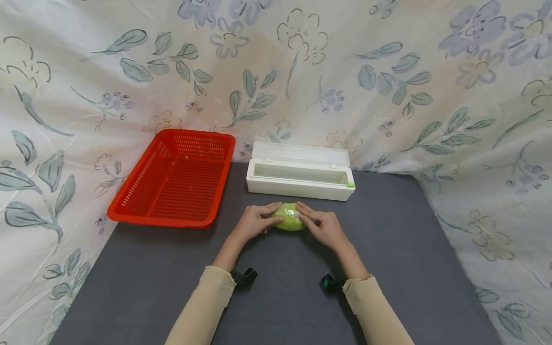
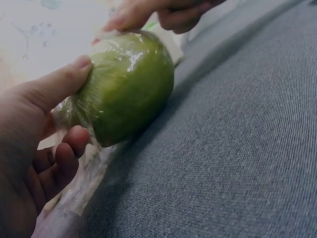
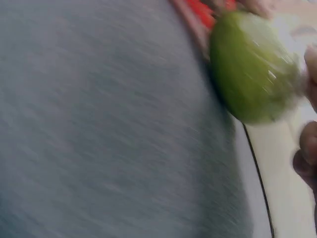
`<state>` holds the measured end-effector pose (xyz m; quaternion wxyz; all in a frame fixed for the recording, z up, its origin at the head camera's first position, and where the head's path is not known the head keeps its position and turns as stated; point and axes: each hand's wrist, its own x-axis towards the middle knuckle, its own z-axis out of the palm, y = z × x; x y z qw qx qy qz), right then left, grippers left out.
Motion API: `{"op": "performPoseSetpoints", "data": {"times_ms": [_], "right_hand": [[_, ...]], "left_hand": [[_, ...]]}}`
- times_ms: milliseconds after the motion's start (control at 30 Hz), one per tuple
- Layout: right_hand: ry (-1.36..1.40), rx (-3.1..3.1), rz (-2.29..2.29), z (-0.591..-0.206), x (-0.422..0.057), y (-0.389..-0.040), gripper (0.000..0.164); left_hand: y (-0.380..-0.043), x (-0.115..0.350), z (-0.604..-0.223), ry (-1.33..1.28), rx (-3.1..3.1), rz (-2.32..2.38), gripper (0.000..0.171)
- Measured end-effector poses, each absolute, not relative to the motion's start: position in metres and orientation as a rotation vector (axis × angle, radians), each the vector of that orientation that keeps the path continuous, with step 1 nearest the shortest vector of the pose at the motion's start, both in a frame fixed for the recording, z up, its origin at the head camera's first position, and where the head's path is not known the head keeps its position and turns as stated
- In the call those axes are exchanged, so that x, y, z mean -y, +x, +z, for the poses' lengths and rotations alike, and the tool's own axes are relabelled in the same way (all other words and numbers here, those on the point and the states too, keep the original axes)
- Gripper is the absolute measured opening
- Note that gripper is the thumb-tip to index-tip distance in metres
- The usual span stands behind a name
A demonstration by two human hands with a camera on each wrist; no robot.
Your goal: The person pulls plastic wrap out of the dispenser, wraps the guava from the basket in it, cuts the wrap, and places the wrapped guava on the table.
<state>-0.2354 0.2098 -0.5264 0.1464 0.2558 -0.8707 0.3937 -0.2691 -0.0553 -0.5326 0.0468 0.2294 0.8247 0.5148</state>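
Note:
An oval green fruit (image 1: 288,217) lies on its side on the dark cloth, wrapped in clear cling film (image 2: 132,58) that looks glossy and creased. My left hand (image 1: 255,221) holds its left end, the thumb pressing the film and the other fingers curled by the loose film below. At the opposite end, my right hand (image 1: 321,225) pinches the wrap between thumb and fingers. In the blurred right wrist view, the fruit (image 3: 252,67) shows beside fingertips (image 3: 309,141) at the frame's edge.
Behind the fruit stands a long white box (image 1: 297,187) with its lid up and a green piece at its right corner. A red plastic basket (image 1: 166,223) sits at the back left. Floral sheeting (image 1: 302,86) hangs around the grey-covered table (image 1: 284,297).

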Motion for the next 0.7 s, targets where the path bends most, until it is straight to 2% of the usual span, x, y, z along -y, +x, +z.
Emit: {"op": "performPoseSetpoints", "data": {"times_ms": [133, 300, 467, 567, 700], "right_hand": [[0.689, 2.533, 1.431, -0.529, -0.22, -0.239, 0.04], [0.487, 2.374, 1.776, -0.539, -0.213, -0.241, 0.029], [0.283, 2.281, 1.739, -0.534, -0.191, -0.239, 0.023], [0.339, 2.371, 1.685, -0.527, -0.197, -0.238, 0.022], [0.553, 2.515, 1.781, -0.525, -0.224, -0.241, 0.037]], "left_hand": [[-0.269, 0.058, -0.532, 0.655, -2.507, 1.574, 0.06], [-0.267, 0.056, -0.532, 0.651, -2.509, 1.593, 0.06], [-0.266, 0.055, -0.534, 0.677, -2.54, 1.597, 0.061], [-0.266, 0.057, -0.536, 0.654, -2.528, 1.616, 0.06], [-0.266, 0.059, -0.536, 0.631, -2.505, 1.617, 0.06]]}}
